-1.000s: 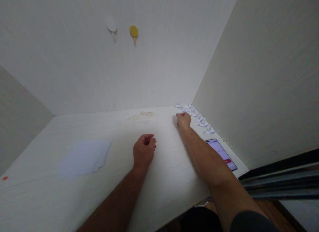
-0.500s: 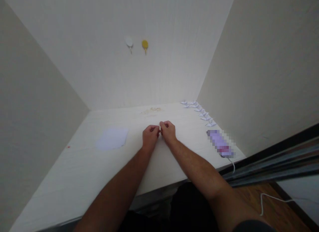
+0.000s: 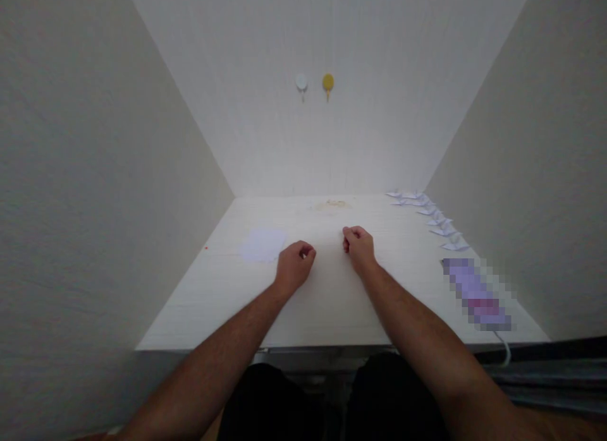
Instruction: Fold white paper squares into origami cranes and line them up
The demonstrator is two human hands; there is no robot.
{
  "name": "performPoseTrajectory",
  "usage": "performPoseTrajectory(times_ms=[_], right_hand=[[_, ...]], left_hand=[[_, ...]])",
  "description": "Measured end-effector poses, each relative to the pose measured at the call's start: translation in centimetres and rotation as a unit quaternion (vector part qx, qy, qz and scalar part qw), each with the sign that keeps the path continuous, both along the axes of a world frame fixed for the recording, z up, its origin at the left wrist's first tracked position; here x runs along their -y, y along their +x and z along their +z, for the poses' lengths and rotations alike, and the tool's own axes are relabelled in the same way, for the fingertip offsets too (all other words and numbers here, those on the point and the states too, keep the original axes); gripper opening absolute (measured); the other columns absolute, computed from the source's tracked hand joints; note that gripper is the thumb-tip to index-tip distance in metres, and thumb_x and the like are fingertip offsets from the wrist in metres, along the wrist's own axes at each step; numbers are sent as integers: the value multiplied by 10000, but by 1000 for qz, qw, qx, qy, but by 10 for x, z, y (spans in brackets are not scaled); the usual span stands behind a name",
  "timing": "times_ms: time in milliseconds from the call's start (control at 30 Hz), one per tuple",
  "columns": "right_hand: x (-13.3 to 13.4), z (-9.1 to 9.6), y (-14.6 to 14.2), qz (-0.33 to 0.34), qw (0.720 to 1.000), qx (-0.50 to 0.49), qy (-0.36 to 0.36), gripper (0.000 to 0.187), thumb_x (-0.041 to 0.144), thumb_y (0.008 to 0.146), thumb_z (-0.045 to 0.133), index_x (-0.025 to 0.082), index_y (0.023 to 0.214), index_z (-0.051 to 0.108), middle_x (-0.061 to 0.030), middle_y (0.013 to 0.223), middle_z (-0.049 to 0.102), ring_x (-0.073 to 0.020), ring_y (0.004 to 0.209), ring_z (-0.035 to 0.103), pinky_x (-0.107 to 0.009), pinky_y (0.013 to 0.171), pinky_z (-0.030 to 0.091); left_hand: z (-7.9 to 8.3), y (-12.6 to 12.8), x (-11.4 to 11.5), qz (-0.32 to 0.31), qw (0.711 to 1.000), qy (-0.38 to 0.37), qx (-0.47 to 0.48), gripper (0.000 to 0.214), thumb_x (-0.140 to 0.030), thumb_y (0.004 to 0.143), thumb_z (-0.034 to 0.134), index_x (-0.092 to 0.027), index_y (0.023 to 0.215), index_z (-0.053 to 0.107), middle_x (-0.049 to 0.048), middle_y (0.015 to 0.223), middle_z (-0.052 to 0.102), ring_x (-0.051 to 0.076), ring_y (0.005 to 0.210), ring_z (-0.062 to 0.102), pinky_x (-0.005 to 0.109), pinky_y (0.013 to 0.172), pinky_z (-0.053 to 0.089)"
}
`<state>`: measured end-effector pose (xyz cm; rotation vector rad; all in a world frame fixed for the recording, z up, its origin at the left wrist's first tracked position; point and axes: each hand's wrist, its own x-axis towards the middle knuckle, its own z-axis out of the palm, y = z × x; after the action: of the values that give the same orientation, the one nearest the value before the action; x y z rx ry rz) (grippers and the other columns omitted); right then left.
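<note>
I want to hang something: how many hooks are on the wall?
2: a white hook, and a yellow hook just right of it, both high up.

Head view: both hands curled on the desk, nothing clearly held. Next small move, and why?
Likely: left hand slides left to the sheets of paper and lifts one. It and the right hand rest curled, nothing clearly held; the sheets lie nearest the left hand; folded paper pieces already line the right wall.

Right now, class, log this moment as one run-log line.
left hand: curled, beside paper sheet | right hand: curled, on table | folded paper pieces: row along right edge
</note>
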<state>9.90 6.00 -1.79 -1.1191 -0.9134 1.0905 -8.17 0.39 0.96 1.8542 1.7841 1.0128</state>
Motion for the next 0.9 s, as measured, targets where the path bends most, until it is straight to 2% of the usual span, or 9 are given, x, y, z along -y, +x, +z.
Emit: performPoseTrajectory(times_ms=[100, 167, 233, 300, 367, 433, 567, 733, 900], right_hand=[[1, 2, -2, 8, 1000, 3, -3, 313, 474, 727, 685, 230, 646, 505, 78, 441, 496, -88, 384, 401, -233, 390, 306], [1, 3, -3, 11, 1000, 11, -1, 314, 474, 731, 679, 230, 641, 503, 78, 432, 491, -85, 379, 393, -232, 388, 296], [1, 4, -3, 10, 1000, 22, -2, 312, 473, 734, 678, 230, 642, 505, 76, 430, 494, -86, 379, 395, -232, 391, 294], [0, 3, -3, 9, 1000, 28, -4, 313, 478, 734, 679, 231, 645, 508, 74, 436, 500, -87, 382, 400, -233, 396, 300], [0, 2, -3, 12, 1000, 25, -6, 317, 488, 730, 682, 234, 651, 510, 74, 442, 501, -89, 384, 401, -234, 398, 303], [0, 2, -2, 15, 1000, 21, -8, 320, 496, 727, 684, 235, 655, 512, 75, 442, 500, -90, 384, 401, -235, 397, 303], [0, 2, -2, 15, 1000, 16, -7, 314, 483, 723, 691, 232, 651, 517, 73, 442, 506, -89, 384, 403, -234, 396, 309], [0, 2, -1, 22, 1000, 16, -1, 303, 468, 728, 691, 229, 650, 520, 73, 441, 513, -87, 385, 406, -233, 397, 315], [1, 3, 0, 18, 999, 30, -4, 310, 475, 722, 690, 228, 642, 521, 71, 435, 508, -89, 380, 406, -237, 396, 308]], left_hand=[[8, -49, -11, 86, 987, 42, -131, 273, -329, 881, 554, -161, 1007, 728, 114, 1037, 734, 257, 1025, 639, 378, 973, 464], [12, -80, -23, 128, 972, 27, -193, 400, -370, 870, 582, -125, 1161, 703, 155, 1238, 686, 299, 1201, 578, 392, 1084, 398], [15, -103, -33, 152, 957, -54, -241, 633, -507, 817, 638, -88, 1291, 640, 212, 1345, 619, 365, 1276, 532, 429, 1070, 412], [17, -117, -41, 159, 937, -149, -274, 823, -625, 737, 674, -63, 1334, 604, 261, 1340, 604, 426, 1242, 552, 475, 992, 460], [18, -123, -45, 156, 929, -176, -286, 856, -637, 713, 685, -62, 1341, 601, 266, 1324, 616, 423, 1226, 573, 454, 967, 475], [17, -125, -49, 148, 932, -171, -283, 842, -597, 712, 702, -54, 1348, 601, 260, 1312, 636, 405, 1208, 595, 429, 963, 478], [15, -127, -53, 133, 945, -159, -254, 673, -505, 742, 702, -83, 1266, 681, 224, 1251, 694, 381, 1136, 646, 421, 919, 493], [16, -127, -52, 132, 955, -153, -216, 567, -510, 792, 649, -101, 1174, 743, 202, 1176, 733, 368, 1061, 683, 416, 851, 504], [19, -124, -49, 150, 959, -138, -197, 472, -413, 837, 608, -107, 1163, 759, 197, 1201, 730, 356, 1101, 672, 412, 901, 492]])
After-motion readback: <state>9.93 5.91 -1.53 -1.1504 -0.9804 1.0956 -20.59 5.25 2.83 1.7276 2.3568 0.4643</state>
